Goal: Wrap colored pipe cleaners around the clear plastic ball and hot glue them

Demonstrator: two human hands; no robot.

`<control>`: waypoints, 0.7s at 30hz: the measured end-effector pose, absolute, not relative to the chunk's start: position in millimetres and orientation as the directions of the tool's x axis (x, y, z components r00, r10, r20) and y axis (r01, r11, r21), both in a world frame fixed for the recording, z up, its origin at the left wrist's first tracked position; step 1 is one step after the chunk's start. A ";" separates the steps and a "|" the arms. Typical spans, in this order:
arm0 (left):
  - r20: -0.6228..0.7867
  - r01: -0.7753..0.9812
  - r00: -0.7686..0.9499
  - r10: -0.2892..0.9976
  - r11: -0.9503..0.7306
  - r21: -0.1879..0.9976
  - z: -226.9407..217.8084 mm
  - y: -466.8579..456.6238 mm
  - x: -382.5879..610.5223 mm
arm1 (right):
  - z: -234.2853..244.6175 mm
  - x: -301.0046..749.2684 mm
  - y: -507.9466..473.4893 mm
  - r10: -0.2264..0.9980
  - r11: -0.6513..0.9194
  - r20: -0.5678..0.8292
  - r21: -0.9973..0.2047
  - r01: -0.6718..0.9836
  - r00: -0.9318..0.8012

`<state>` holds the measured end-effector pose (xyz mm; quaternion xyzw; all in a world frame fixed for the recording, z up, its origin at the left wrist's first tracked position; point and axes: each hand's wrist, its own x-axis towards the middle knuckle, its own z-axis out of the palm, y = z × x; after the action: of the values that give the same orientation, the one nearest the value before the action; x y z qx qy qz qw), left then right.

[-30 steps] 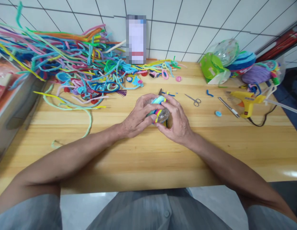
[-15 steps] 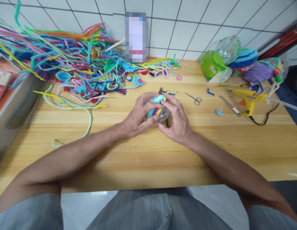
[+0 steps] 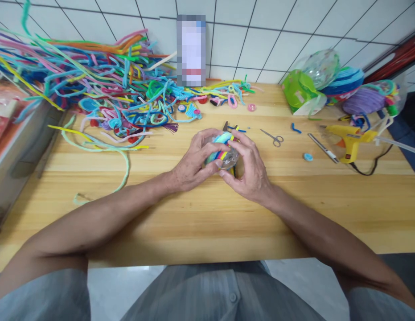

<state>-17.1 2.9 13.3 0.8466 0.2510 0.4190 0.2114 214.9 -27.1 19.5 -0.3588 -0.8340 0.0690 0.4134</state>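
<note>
Between both hands, over the middle of the wooden table (image 3: 194, 223), is a clear plastic ball (image 3: 230, 159) with bands of coloured pipe cleaner in pale green, blue, pink and yellow around it. My left hand (image 3: 196, 161) grips its left side, fingers over the top and thumb in front. My right hand (image 3: 249, 167) holds the right side, its fingertips on the pipe cleaner bands and its thumb low at the front. The fingers hide much of the ball. Just behind it lie a dark-handled tool, partly hidden, and a short blue pipe cleaner (image 3: 239, 130).
A large tangle of pipe cleaners (image 3: 103, 84) fills the back left. A phone (image 3: 191, 51) leans on the tiled wall. To the right lie scissors (image 3: 277, 140), a craft knife (image 3: 322, 148), a yellow glue gun (image 3: 351, 140), a blue cap (image 3: 308, 157) and a green packet (image 3: 301, 93).
Both hands keep their hold on the ball and have hardly moved. My right fingers have shifted slightly on the bands. The view has drifted a little.
</note>
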 end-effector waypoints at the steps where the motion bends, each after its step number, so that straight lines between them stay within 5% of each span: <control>1: 0.605 0.244 0.525 0.598 -0.787 0.567 12.9 3.1 -17.0 | 19.0 214.9 -26.8 0.652 0.735 0.643 -0.405 0.544 -0.402; 21: 0.629 0.233 0.521 0.577 -0.805 0.546 11.6 4.2 -16.5 | 20.4 213.1 -26.8 0.611 0.755 0.690 -0.361 0.547 -0.389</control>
<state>-16.5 4.2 11.6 0.8484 0.2388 0.4273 0.2014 213.1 -26.8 20.4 -0.3477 -0.8324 0.0371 0.4299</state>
